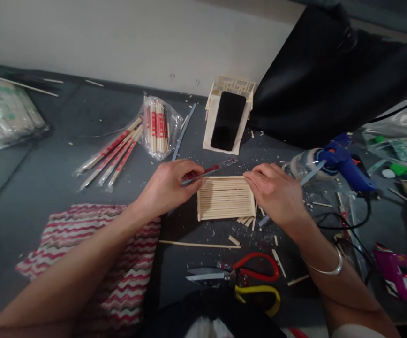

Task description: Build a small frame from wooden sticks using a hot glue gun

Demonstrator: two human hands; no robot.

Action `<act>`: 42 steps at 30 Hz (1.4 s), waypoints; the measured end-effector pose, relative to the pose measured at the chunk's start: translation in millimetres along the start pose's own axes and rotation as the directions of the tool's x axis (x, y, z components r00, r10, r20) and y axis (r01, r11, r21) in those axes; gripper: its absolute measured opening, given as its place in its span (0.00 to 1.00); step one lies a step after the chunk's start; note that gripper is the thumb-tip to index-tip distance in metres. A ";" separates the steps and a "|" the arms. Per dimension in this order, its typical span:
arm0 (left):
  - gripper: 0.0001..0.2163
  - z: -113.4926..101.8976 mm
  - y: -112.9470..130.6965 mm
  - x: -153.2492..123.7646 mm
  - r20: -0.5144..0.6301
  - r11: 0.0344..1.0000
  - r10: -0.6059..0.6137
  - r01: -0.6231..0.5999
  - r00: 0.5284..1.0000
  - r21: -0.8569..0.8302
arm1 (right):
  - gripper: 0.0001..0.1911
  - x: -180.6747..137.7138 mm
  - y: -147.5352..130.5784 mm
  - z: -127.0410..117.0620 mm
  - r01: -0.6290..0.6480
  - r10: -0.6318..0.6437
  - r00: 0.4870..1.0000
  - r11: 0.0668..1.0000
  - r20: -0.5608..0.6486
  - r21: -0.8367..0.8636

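A small rectangular panel of wooden sticks [226, 199] lies in front of me, its sticks side by side with thicker ones framing the edges. At its far left corner my left hand [171, 183] is closed in a pinch on the edge. The fingers of my right hand [277, 192] pinch the far right corner. A red-marked wrapper [221, 166] lies just beyond the panel, close to my left fingers. Short cut stick pieces [247, 220] poke out by the near right corner. Scissors [231, 277] with one red and one yellow handle lie open nearer to me.
A phone [228, 122] leans on a stick-built stand at the wall. A blue glue gun [347, 164] rests on a jar at right, its cable trailing. Wrapped chopsticks [115, 150], a bagged bundle [158, 126] and a striped cloth [101, 263] lie left.
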State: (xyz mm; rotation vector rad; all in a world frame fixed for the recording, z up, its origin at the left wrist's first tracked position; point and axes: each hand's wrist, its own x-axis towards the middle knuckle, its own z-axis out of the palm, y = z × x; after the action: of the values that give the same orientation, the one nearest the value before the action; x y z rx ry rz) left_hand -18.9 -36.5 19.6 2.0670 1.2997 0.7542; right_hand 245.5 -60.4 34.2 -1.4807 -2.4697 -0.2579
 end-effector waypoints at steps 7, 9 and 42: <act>0.12 -7.5 4.5 -1.2 0.013 1.000 -0.013 0.012 1.000 0.021 | 0.14 1.0 -0.3 0.6 0.033 -0.034 0.999 0.998 -0.025 -0.050; 0.12 -7.9 3.1 -0.6 0.029 0.999 -0.036 0.036 0.999 0.006 | 0.15 1.2 -0.6 0.6 0.042 -0.044 0.998 0.998 -0.038 -0.052; 0.14 -8.4 0.9 3.2 0.087 0.983 -0.144 0.152 0.986 -0.102 | 0.13 -1.1 8.7 -5.8 -0.129 0.126 0.991 0.986 0.036 0.102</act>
State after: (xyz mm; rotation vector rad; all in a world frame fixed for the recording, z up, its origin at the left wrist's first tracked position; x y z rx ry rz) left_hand -23.2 -32.4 26.4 1.8726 1.3222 0.6548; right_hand 254.3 -58.9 39.6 -1.6012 -2.3589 -0.0818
